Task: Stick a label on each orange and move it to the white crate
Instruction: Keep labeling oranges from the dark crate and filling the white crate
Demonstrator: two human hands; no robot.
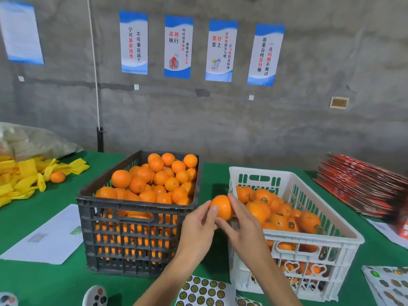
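Both hands hold one orange [221,206] in the air between the two crates, just left of the white crate's near left corner. My left hand [198,226] grips it from the left with thumb and fingers. My right hand [240,226] curls round its right side, fingers over the far face. The black crate [136,219] to the left is heaped with unlabelled oranges [154,180]. In the white crate [313,239] on the right lie several oranges carrying dark round labels [287,215]. A label sheet [203,292] lies on the table under my forearms.
Green cloth [44,281] covers the table. More label sheets [388,286] lie at bottom right, white paper [48,237] at left, yellow wrappers with a loose orange [57,177] at far left, and a red stack [362,184] at far right. A grey wall stands behind.
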